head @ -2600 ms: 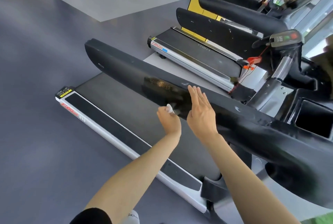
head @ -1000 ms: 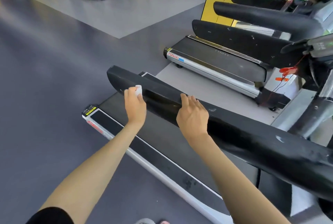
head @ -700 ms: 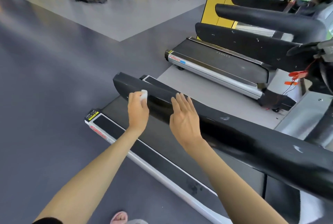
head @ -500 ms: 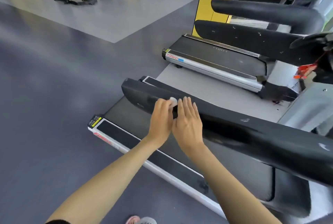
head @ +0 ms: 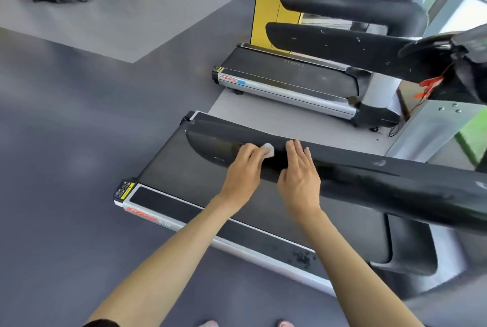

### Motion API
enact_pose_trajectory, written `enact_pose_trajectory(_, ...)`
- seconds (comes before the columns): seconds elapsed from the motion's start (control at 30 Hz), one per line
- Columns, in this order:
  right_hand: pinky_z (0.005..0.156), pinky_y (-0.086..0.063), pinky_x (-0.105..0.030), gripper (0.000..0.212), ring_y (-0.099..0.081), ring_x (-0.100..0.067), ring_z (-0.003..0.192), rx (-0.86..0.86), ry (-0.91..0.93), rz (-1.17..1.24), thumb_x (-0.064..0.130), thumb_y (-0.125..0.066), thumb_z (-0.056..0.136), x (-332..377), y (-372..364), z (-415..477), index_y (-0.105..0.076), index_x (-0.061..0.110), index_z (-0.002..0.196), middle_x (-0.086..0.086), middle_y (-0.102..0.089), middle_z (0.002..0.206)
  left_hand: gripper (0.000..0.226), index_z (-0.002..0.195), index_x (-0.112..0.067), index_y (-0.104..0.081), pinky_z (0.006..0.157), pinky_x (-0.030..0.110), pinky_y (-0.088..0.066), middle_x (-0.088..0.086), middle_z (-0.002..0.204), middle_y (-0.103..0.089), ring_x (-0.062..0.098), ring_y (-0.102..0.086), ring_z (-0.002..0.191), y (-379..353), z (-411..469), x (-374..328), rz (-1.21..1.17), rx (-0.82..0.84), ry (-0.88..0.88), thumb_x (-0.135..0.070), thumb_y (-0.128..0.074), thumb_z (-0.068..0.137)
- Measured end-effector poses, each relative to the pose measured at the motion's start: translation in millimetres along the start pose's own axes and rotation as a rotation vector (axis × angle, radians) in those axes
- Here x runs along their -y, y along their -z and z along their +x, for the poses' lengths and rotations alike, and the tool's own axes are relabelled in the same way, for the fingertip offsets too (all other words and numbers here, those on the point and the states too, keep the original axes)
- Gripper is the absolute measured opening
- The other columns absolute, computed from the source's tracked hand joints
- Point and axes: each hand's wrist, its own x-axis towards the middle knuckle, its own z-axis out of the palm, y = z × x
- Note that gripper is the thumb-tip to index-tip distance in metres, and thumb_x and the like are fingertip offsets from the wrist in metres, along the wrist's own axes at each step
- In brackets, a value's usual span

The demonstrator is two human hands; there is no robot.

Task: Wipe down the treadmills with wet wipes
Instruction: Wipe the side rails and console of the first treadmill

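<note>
In the head view, the black side handrail (head: 382,181) of the nearest treadmill (head: 171,166) is being wiped. A small white wet wipe (head: 268,150) is pinched in the curled fingers of the left hand (head: 243,171) and pressed against the top of the rail, near its rounded free end. The right hand (head: 299,171) is laid flat on the rail just beside the wipe, with fingers straight and close together and nothing gripped. The step in hand is judged to be the wiping of this rail; how much of its length has been covered cannot be told. The next move is judged to call for the wipe to be drawn along the rail under steady pressure, with the flat hand shifted out of its path. The wipe is seen as a crumpled wad, only a corner showing past the fingers. The rail looks glossy, with pale scuffs scattered along it. A second treadmill (head: 290,81) stands beyond, well apart, and is judged to be left for later.
</note>
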Motion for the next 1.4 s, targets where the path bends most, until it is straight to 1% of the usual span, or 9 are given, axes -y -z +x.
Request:
enact_pose_trajectory(0.17, 0.109, -0.028, -0.048, 0.063, -0.056, -0.037, 0.121, 0.065, -0.026, 0.04, -0.024, -0.053, 0.06, 2, 3, 0, -0.056, -0.011, 0.122, -0.022, -0.062, 0.122, 0.025, 0.115, -0.004, -0.058, 0.077, 0.017, -0.043, -0.001, 0.093, -0.045, 0.002, -0.041, 0.081, -9, 0, -6, -0.095, -0.251, 0.348, 0.003, -0.057, 0.091)
enact_pose_trajectory(0.37, 0.109, -0.033, -0.044, 0.057, -0.055, -0.034, 0.123, 0.109, -0.006, 0.06, -0.017, -0.049, 0.069, -4, 9, 1, -0.056, -0.009, 0.125, -0.02, -0.062, 0.125, 0.022, 0.116, -0.02, -0.053, 0.07, 0.021, -0.052, -0.001, 0.093, -0.051, 0.01, -0.051, 0.083, -19, -1, -25, -0.061, -0.039, 0.03, -0.017, -0.054, 0.094)
enact_pose_trajectory(0.53, 0.107, -0.036, -0.045, 0.068, -0.059, -0.033, 0.118, 0.133, 0.045, 0.012, -0.021, -0.061, 0.057, -2, 12, 4, -0.056, -0.008, 0.124, -0.018, -0.063, 0.123, 0.008, 0.101, -0.003, -0.058, 0.071, 0.036, -0.051, 0.004, 0.091, -0.049, 0.013, -0.048, 0.079, -7, 1, -5, -0.095, -0.311, 0.481, -0.006, -0.051, 0.097)
enact_pose_trajectory(0.8, 0.106, -0.039, -0.044, 0.07, -0.059, -0.034, 0.119, 0.192, 0.201, 0.037, -0.019, -0.058, 0.057, -21, 21, 4, -0.055, -0.006, 0.126, -0.02, -0.062, 0.124, 0.013, 0.106, -0.019, -0.054, 0.069, 0.019, -0.046, 0.0, 0.09, -0.049, 0.009, -0.048, 0.081, -6, 2, -22, 0.055, -0.079, 0.125, -0.015, -0.046, 0.097)
enact_pose_trajectory(0.93, 0.098, -0.044, -0.05, 0.06, -0.062, -0.038, 0.113, 0.192, 0.212, -0.008, -0.016, -0.056, 0.062, -17, 19, 3, -0.058, -0.008, 0.121, -0.024, -0.065, 0.118, 0.013, 0.093, -0.008, -0.056, 0.068, 0.034, -0.049, 0.001, 0.089, -0.045, 0.014, -0.046, 0.075, 10, 13, -12, -0.005, -0.333, 0.685, -0.004, -0.044, 0.098)
enact_pose_trajectory(1.03, 0.1, -0.043, -0.049, 0.057, -0.061, -0.036, 0.115, 0.189, 0.213, 0.008, -0.002, -0.029, 0.073, -18, 20, 4, -0.053, -0.006, 0.125, -0.021, -0.065, 0.119, 0.017, 0.096, -0.014, -0.055, 0.073, 0.031, -0.049, 0.004, 0.095, -0.05, 0.018, -0.049, 0.085, -6, 8, -37, 0.109, -0.069, 0.452, 0.0, -0.047, 0.093)
enact_pose_trajectory(1.13, 0.103, -0.041, -0.048, 0.057, -0.058, -0.036, 0.119, 0.216, 0.234, -0.013, -0.003, -0.035, 0.075, -21, 19, 3, -0.049, -0.004, 0.131, -0.02, -0.063, 0.123, 0.022, 0.111, -0.019, -0.054, 0.078, 0.03, -0.05, 0.0, 0.103, -0.049, 0.014, -0.049, 0.09, -10, -4, -32, 0.065, 0.131, 0.241, -0.007, -0.053, 0.094)
enact_pose_trajectory(1.3, 0.105, -0.041, -0.05, 0.075, -0.055, -0.037, 0.122, 0.256, 0.142, 0.008, -0.013, -0.066, 0.059, -2, 23, 7, -0.05, -0.005, 0.131, -0.025, -0.058, 0.129, 0.022, 0.078, -0.016, -0.044, 0.066, 0.033, -0.041, 0.005, 0.084, -0.044, 0.013, -0.04, 0.07, 28, 14, 17, 0.012, -0.363, 0.709, -0.007, -0.045, 0.098)
enact_pose_trajectory(1.4, 0.11, -0.035, -0.051, 0.075, -0.043, -0.035, 0.134, 0.253, 0.211, 0.025, -0.013, -0.058, 0.063, 21, 17, 15, -0.043, -0.005, 0.136, -0.025, -0.045, 0.142, 0.023, 0.075, -0.011, -0.048, 0.068, 0.034, -0.044, 0.004, 0.081, -0.05, 0.018, -0.045, 0.076, 24, 14, 12, 0.083, -0.323, 0.65, -0.009, -0.041, 0.097)
